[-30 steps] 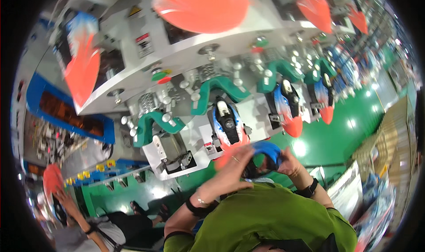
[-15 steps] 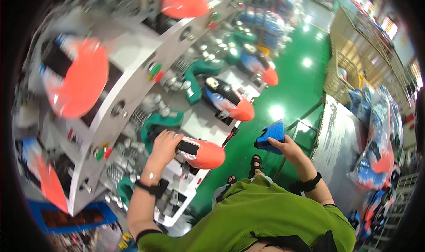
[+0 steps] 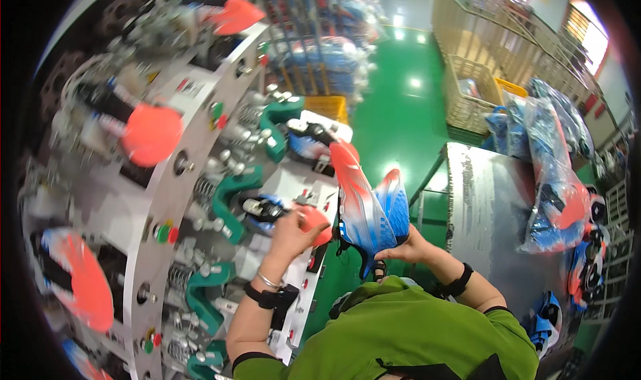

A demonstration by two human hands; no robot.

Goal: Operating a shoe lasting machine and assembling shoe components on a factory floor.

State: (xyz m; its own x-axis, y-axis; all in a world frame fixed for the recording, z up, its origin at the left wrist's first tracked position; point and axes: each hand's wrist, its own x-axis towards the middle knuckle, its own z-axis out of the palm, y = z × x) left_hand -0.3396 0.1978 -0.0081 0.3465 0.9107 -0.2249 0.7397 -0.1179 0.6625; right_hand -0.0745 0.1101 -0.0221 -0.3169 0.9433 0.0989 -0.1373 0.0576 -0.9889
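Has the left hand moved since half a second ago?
Yes: judged against the fixed machine, the left hand has moved along it, toward the yellow crate.

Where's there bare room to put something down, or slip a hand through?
The metal table has a bare stretch between its left edge and the bagged bundle. The green floor is open between the left yellow crate and the cream basket. Crowded: the machine's white ledge, where green clamps and shoe uppers sit close together, with the left hand at one coral toe.

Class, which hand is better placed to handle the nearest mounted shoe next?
Probably the left hand: it is at the coral toe of that shoe, while the right hand holds blue-and-coral footwear.
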